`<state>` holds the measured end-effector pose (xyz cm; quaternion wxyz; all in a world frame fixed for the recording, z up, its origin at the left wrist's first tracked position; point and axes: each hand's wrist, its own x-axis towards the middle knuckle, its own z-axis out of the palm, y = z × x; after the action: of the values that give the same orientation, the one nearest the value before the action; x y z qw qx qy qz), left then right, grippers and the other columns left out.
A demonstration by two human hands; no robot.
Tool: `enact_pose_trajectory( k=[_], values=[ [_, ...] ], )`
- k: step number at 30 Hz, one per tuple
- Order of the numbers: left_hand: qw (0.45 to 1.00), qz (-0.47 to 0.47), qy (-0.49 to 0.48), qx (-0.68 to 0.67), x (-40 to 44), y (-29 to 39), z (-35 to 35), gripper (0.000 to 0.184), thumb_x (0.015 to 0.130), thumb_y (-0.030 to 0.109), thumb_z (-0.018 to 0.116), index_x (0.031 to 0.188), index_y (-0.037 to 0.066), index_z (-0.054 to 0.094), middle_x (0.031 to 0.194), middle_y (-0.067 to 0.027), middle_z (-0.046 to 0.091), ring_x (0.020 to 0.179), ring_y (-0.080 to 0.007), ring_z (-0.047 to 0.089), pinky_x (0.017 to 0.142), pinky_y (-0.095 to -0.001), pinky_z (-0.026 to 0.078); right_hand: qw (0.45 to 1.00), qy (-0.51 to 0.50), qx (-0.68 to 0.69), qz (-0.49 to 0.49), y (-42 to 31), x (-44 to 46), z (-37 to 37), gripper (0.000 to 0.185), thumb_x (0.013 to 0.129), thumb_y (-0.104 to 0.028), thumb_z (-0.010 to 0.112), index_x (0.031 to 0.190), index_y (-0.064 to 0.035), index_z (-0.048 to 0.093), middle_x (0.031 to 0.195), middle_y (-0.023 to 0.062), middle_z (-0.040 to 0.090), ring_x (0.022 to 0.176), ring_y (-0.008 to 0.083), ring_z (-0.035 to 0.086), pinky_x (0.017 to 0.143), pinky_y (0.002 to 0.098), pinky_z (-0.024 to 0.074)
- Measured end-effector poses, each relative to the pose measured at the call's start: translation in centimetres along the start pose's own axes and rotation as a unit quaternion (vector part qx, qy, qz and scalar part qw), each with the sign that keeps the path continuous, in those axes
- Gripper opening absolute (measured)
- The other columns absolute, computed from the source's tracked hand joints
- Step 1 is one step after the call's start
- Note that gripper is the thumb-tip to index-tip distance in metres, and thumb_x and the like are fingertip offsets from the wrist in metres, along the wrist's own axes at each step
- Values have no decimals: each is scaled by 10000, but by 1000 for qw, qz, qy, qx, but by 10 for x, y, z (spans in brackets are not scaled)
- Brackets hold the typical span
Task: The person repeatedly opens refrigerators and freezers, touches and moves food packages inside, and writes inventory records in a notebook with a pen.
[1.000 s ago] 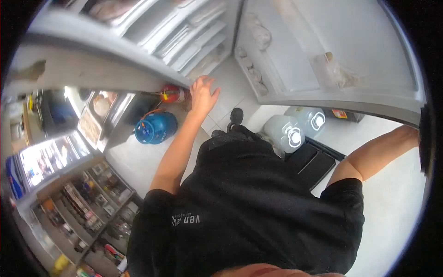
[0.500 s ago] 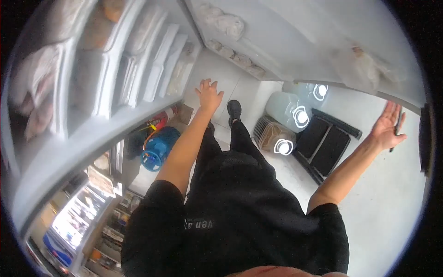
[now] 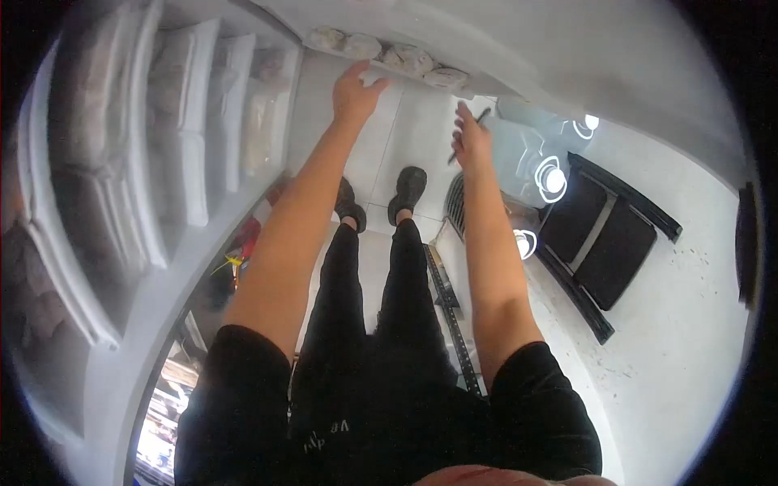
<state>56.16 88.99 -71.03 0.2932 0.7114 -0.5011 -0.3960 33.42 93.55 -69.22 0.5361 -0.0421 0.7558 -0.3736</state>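
My left hand (image 3: 354, 99) reaches forward with thumb and fingers apart and nothing visible in it. Just beyond its fingertips, several pale wrapped packages (image 3: 409, 58) sit in a row on the low shelf of an open, fridge-like door (image 3: 567, 49). My right hand (image 3: 472, 142) is raised in front of the large water bottles, holding a slim dark pen (image 3: 481, 118) that pokes out on both sides of the fingers. To the left stands the open cabinet, with white drawers (image 3: 194, 121) stacked inside; their contents are blurred.
Large clear water bottles (image 3: 523, 166) with white caps stand on the right. Beside them a black folded frame with two panels (image 3: 608, 243) lies on the light floor. My shoes (image 3: 409, 188) are on floor tiles. A red item (image 3: 247, 236) shows below the cabinet edge.
My right hand has swung in from the door's far right edge to the middle, its fingers now curled round the pen. My left hand has moved forward towards the door shelf.
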Motion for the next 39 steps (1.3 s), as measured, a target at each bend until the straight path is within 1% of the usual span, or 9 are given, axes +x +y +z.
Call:
enact_pose_trajectory(
  k=[3, 6, 8, 14, 20, 26, 30, 35, 39],
  values=[
    [998, -47, -32, -20, 33, 3, 36, 721, 718, 357, 805, 1284, -21, 568, 1178, -211, 649, 1043, -338, 637, 932, -429, 481, 999, 43, -4, -14, -19, 33, 41, 357, 793, -335, 799, 921, -41, 642, 753, 24, 490, 517, 99, 388, 401, 257, 275],
    [997, 59, 48, 11, 55, -5, 76, 733, 708, 396, 802, 1250, -44, 580, 1146, -217, 656, 1064, -352, 628, 953, -419, 460, 998, 39, -13, -55, -13, 67, 47, 380, 758, -336, 831, 850, -48, 600, 673, 9, 412, 487, 113, 349, 399, 281, 259],
    [999, 13, -27, 10, 63, 8, 79, 792, 687, 447, 810, 1249, -52, 560, 1184, -220, 634, 1139, -342, 588, 978, -439, 435, 998, 23, -10, -65, -9, 78, 49, 400, 735, -332, 850, 825, -52, 578, 644, 0, 370, 472, 119, 326, 399, 298, 248],
    [994, 15, 30, 102, 87, -24, 132, 880, 626, 505, 828, 1237, -58, 535, 1233, -199, 586, 1184, -348, 513, 1007, -489, 367, 994, 99, 37, -17, 10, 108, 59, 392, 708, -259, 869, 838, -35, 575, 658, 5, 332, 480, 134, 269, 412, 331, 217],
    [980, -22, 4, 197, 85, -9, 128, 868, 603, 539, 821, 1197, -36, 558, 1222, -184, 575, 1136, -339, 514, 959, -478, 383, 989, 55, 130, 44, 3, 104, 59, 328, 736, -216, 847, 840, -31, 597, 668, 17, 358, 482, 132, 272, 408, 322, 220],
    [984, 66, 148, 75, 56, -3, 149, 839, 582, 414, 886, 1213, -7, 528, 1204, -176, 571, 1150, -355, 489, 941, -500, 410, 990, 60, 124, 16, 6, 115, 63, 281, 738, -162, 841, 818, -42, 600, 670, 13, 398, 479, 128, 288, 409, 306, 232],
    [993, -5, 111, 39, 50, 5, 139, 830, 597, 357, 897, 1227, -14, 503, 1211, -195, 558, 1157, -369, 485, 957, -501, 405, 991, 78, 103, 35, -3, 98, 58, 284, 741, -181, 842, 840, -49, 611, 666, 16, 413, 481, 126, 320, 403, 297, 255],
    [980, 97, 75, 159, 64, -37, 148, 836, 616, 358, 881, 1252, -9, 482, 1196, -162, 579, 1177, -386, 475, 990, -483, 399, 992, 3, 121, 43, 17, 93, 23, 330, 762, -275, 828, 856, -70, 588, 655, 12, 450, 468, 120, 386, 381, 283, 292],
    [984, 101, 104, 107, 48, -14, 142, 822, 613, 352, 881, 1238, -12, 492, 1175, -166, 592, 1137, -394, 499, 974, -471, 413, 993, 16, 80, 86, 54, 58, -21, 371, 776, -310, 807, 900, -60, 563, 670, -10, 426, 500, 98, 379, 401, 256, 301]
  ],
)
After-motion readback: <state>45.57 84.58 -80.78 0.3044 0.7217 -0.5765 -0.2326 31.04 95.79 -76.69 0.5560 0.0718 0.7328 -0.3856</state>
